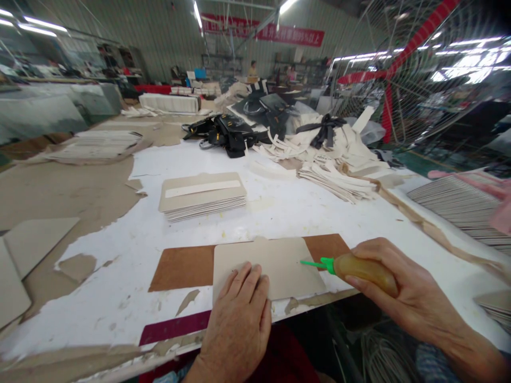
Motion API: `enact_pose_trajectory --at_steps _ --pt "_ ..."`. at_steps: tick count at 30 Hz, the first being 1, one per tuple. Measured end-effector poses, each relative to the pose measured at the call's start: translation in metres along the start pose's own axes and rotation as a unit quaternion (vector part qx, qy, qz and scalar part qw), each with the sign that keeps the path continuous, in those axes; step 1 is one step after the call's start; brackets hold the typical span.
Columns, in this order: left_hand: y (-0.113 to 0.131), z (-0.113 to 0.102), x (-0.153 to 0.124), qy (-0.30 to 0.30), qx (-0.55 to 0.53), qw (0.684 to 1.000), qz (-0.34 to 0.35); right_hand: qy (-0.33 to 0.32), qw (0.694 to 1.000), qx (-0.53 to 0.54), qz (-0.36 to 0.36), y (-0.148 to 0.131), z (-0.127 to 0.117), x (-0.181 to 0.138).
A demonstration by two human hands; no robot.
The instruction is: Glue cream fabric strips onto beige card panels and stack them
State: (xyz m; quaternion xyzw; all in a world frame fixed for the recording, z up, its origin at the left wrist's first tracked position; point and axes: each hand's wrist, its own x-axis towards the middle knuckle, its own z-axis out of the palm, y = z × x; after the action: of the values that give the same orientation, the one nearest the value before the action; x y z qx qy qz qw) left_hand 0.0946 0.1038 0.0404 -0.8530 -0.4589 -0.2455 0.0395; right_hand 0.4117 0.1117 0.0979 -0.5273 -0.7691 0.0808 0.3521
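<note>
A beige rectangular panel (279, 263) with rounded corners lies flat across a brown strip (183, 266) at the table's near edge. My left hand (241, 314) rests on the panel's left half, its fingers laid out flat and holding nothing. In my right hand (399, 282) is an amber squeeze bottle (365, 272), tipped on its side. Its thin green nozzle (315, 263) points left over the panel's right part; whether the tip touches the surface I cannot tell. The fingers wrap around the bottle's body.
Beyond the panel sits a stack of similar beige panels (203, 198) topped by a white strip. A maroon strip (175, 327) lies at the near left edge. Black straps and bags (227, 133) and cream fabric strips (339, 178) are heaped farther back. A large fan (399, 74) stands right.
</note>
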Motion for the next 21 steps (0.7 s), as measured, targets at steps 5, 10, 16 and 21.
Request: enact_pose_trajectory --at_steps 5,10,16,21 --pt "0.0 0.001 0.0 0.013 -0.004 1.0 -0.001 -0.037 0.999 -0.006 -0.04 -0.007 -0.006 0.008" --pt "0.0 0.001 0.0 0.015 -0.001 1.0 -0.001 -0.057 0.997 -0.008 -0.06 -0.008 -0.009 0.011" --pt "0.001 0.0 0.0 0.013 -0.002 1.0 0.002 -0.081 0.994 0.001 -0.071 -0.009 -0.008 0.012" --pt "0.001 -0.001 0.0 0.01 -0.002 1.0 0.001 -0.063 0.994 0.023 -0.09 -0.015 -0.004 0.017"
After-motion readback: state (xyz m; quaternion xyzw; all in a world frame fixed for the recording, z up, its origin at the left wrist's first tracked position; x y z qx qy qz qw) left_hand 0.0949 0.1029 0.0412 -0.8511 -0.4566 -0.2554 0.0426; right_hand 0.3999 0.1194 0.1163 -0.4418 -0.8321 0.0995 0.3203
